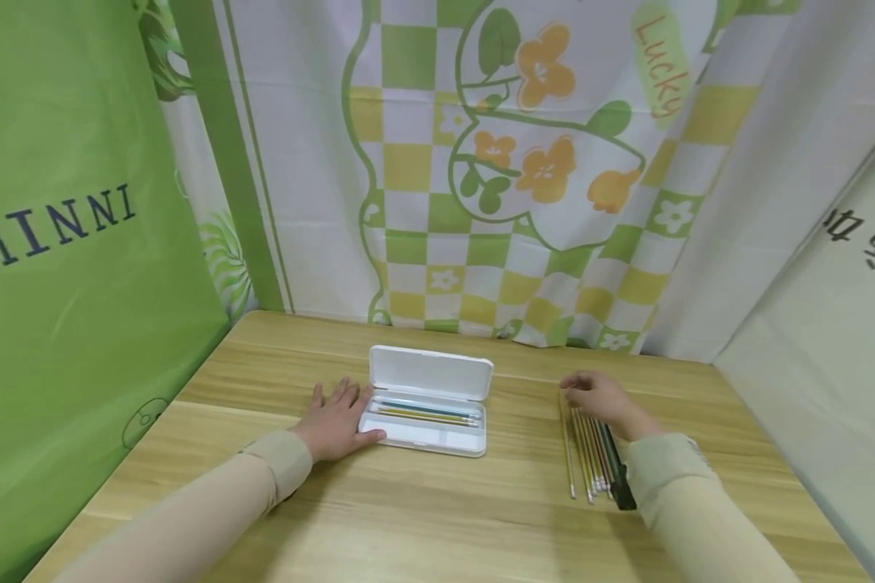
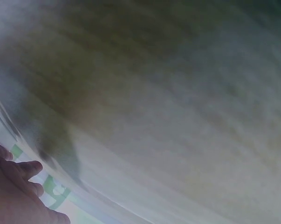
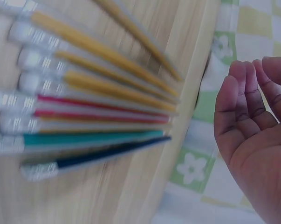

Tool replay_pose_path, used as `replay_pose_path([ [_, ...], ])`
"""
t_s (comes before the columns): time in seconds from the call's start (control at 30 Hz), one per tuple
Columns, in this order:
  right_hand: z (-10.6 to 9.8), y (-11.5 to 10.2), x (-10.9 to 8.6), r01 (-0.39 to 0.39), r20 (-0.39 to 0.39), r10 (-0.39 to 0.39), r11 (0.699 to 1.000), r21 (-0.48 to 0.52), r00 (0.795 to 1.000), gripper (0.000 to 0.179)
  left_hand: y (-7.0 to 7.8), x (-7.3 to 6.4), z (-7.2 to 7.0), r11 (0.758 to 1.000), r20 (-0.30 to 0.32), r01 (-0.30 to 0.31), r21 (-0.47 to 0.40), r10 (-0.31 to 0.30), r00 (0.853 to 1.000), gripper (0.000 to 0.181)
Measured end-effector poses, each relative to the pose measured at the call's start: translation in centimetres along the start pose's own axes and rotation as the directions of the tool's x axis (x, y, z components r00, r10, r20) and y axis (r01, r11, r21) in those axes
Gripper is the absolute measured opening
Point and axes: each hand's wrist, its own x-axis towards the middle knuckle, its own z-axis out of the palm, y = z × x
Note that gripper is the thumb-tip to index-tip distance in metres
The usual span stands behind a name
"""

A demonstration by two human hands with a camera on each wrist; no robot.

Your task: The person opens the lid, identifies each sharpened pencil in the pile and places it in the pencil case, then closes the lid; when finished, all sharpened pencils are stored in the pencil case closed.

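A white pencil case (image 1: pixel 426 441) lies with its lid raised, several pencils (image 1: pixel 423 414) in its back compartment. My left hand (image 1: pixel 335 425) rests at the case's left end, fingers spread on the table and thumb at the front corner. The left wrist view is blurred and shows part of that hand. To the right, several yellow, red, green and dark blue pencils (image 3: pixel 107 84) lie side by side, eraser ends toward me. My right hand (image 1: pixel 601 397) is over their far ends, fingers curved and thumb close to the fingertips; the right wrist view shows nothing between them.
The wooden table (image 1: pixel 510 502) meets a patterned curtain (image 1: pixel 481 275) at the back. A green curtain (image 1: pixel 80 243) hangs at the left, a white one (image 1: pixel 831 324) at the right. One yellow pencil (image 1: pixel 567 453) lies slightly apart, left of the others.
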Motion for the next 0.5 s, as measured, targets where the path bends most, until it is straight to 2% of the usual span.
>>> replay_pose_path([
  [0.3,-1.9,1.9,-0.8,-0.014,-0.042,0.018,0.996,0.091,0.999,0.038,0.0,-0.4,-0.2,1.000,-0.014,0.003,-0.019,-0.004,1.000,0.092],
  [0.5,-2.4,3.8,-0.9,-0.074,-0.049,0.082,0.987,0.139,0.995,0.040,-0.2,-0.4,-0.2,1.000,-0.012,0.010,-0.021,-0.010,1.000,0.091],
])
